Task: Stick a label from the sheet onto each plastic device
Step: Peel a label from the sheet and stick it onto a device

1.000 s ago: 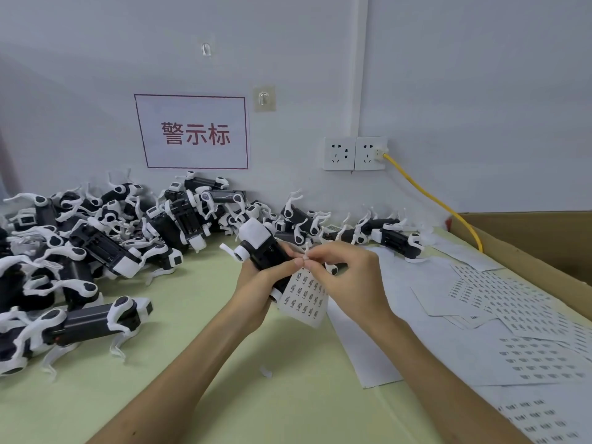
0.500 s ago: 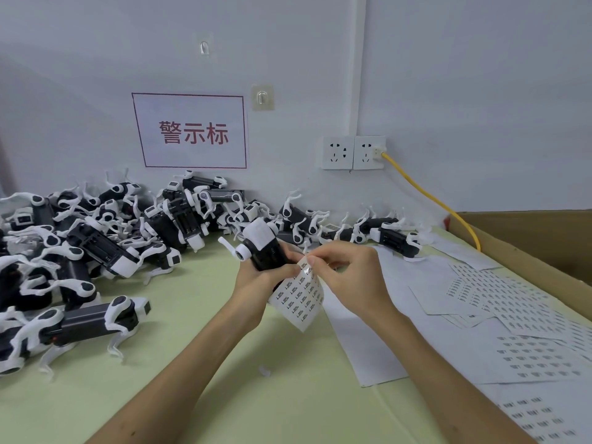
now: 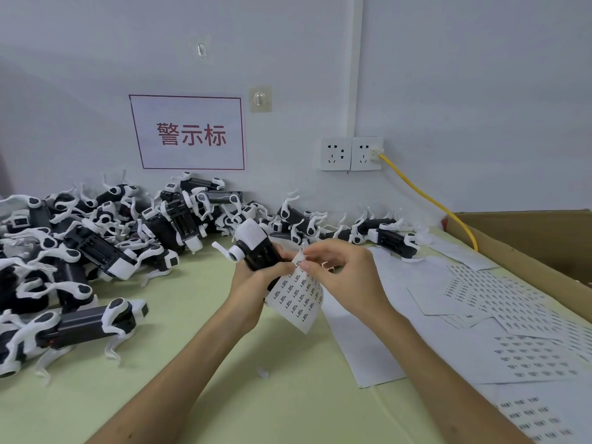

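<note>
Both hands are busy mid-table. Left hand (image 3: 253,283) is wrapped around a black-and-white plastic device (image 3: 256,248), holding it up off the table, and it also seems to pinch the label sheet (image 3: 296,298) that hangs down just right of it. Right hand (image 3: 344,277) has thumb and fingertips pinched together at the sheet's top edge, can't tell if a label is actually between them.

Biggest thing around is the pale green table (image 3: 179,357). Huge pile of the same devices (image 3: 105,238) sits far left along the wall. More label sheets (image 3: 512,302) are spread on the right, near a cardboard box (image 3: 528,245). Tiny white scrap (image 3: 263,373) lies near, between the forearms.
</note>
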`<state>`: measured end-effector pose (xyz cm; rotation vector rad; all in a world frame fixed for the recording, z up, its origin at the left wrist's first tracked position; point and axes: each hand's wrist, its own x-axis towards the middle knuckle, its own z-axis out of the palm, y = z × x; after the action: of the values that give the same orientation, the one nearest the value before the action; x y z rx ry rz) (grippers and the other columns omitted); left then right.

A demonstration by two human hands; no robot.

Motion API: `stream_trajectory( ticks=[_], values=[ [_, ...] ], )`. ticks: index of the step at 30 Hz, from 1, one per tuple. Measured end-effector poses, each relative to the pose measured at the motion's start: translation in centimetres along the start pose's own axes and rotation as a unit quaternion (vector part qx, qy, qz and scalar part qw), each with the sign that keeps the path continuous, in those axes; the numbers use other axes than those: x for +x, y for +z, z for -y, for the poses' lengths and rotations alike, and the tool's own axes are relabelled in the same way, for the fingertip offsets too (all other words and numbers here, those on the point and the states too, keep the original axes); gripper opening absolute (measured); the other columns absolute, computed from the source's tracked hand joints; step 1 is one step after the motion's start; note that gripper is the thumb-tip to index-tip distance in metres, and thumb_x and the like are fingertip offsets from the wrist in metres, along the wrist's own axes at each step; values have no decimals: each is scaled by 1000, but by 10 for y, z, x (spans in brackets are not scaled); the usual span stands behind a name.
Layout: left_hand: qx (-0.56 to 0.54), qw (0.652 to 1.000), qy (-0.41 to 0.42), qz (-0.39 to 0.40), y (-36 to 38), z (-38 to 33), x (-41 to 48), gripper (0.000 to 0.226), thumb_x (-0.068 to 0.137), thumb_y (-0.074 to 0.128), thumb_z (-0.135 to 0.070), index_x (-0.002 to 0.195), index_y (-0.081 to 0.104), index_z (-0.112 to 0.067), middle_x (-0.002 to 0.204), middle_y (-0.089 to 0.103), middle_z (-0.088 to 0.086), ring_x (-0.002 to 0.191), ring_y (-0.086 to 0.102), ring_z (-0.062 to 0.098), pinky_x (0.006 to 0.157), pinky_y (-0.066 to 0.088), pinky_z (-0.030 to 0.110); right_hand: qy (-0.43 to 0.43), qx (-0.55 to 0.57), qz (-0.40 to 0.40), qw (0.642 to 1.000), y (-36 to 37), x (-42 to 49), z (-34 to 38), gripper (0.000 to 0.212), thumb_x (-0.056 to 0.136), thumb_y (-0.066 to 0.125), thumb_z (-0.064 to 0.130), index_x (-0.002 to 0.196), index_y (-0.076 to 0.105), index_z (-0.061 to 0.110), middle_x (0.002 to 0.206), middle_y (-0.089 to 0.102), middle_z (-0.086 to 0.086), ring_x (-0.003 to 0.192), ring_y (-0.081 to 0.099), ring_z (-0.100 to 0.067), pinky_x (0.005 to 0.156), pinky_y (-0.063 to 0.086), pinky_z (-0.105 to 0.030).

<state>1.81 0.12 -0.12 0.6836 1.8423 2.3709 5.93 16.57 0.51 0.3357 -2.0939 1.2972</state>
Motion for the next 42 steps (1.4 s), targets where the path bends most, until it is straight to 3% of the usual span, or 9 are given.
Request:
stream_trajectory(
  ticks=[5,8,14,22,27,32,34,38,42],
  values=[
    [6,1000,-5,10,2,-1,-2,24,71,73,-7,83,55,-18,87,74,-1,72,65,16,57,44,27,9,-25,-31,999,1,-1,1,12,79,82,13,86,76,21,79,74,11,76,68,-3,69,46,-8],
    [15,1000,-6,4,5,-2,-5,21,68,73,-10,70,63,-28,79,72,-7,66,62,11,48,38,21,22,-19,-41,999,0,0,1,10,79,81,11,81,76,20,75,73,11,72,68,-4,68,47,-11],
    [40,999,-1,10,7,-9,-7,28,68,68,-8,65,74,-36,81,75,-7,70,66,11,61,38,32,53,28,-19,998,0,0,3,15,83,78,11,78,76,25,77,75,4,78,71,-16,77,58,-36],
    [18,999,-28,-4,7,-5,-5,22,65,71,-8,73,60,-26,104,77,10,83,64,24,70,38,35,65,35,-2,997,-5,2,1,15,86,75,10,80,74,24,82,75,2,83,72,-21,81,59,-46],
    [16,1000,-18,-2,3,-4,-2,26,65,70,-8,81,53,-19,79,73,-7,68,63,14,51,41,25,58,14,-5,998,0,0,1,19,81,81,14,82,73,30,80,75,7,81,71,-11,74,56,-30],
    [4,1000,-15,15,4,0,-2,23,68,69,-6,79,53,-18,91,76,3,72,65,17,52,46,21,70,37,-9,997,-3,2,1,16,86,74,7,78,75,22,79,76,1,80,72,-19,78,59,-41],
    [10,1000,-18,15,3,0,-1,24,68,68,-5,79,52,-18,94,77,3,73,65,17,52,44,21,84,54,-30,995,-4,4,1,18,86,72,5,76,74,19,72,73,4,70,69,-12,70,58,-33],
    [-1,996,-55,-66,-1,2,5,23,83,69,5,82,60,-16,95,78,-1,72,69,13,49,46,21,107,109,-128,980,-17,9,-4,12,86,73,3,81,73,14,70,72,2,60,65,-10,68,55,-26],
    [0,970,-98,-223,-17,3,12,14,88,75,-4,82,64,-12,76,65,6,59,59,14,47,45,23,118,104,-84,984,-24,11,-10,16,82,76,-1,91,72,12,78,75,-5,72,70,-14,74,54,-22]
  ],
)
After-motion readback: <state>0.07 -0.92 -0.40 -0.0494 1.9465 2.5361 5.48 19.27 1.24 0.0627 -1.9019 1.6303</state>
